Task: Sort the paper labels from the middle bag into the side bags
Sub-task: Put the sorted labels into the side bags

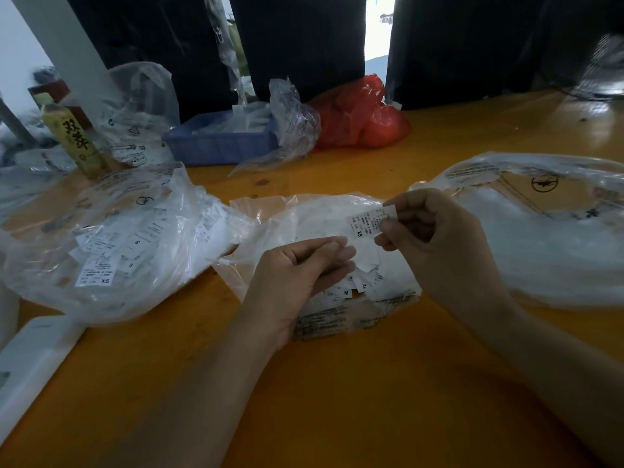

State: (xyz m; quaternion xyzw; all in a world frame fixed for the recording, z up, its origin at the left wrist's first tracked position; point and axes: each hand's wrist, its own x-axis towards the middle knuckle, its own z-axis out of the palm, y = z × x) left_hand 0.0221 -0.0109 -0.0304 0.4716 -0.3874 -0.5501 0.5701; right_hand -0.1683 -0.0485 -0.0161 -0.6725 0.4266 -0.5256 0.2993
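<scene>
Three clear plastic bags lie on the orange table. The middle bag [314, 214] holds several white paper labels, some marked M and XL. My right hand [435, 238] pinches a white label [366, 221] marked XS above the middle bag. My left hand [300, 275] rests over the middle bag with its fingers straight and holds nothing. The left bag [101, 238] contains several labels marked S and XS. The right bag [547, 231] lies to the right; its contents look like a white blur.
At the back stand a blue plastic tray [219, 140], a red plastic bag [361, 116], crumpled clear bags [141, 109] and a yellow-green bottle [76, 140]. A white flat object [30, 352] lies at the table's left edge. Bare orange tabletop [337, 383] spreads in front.
</scene>
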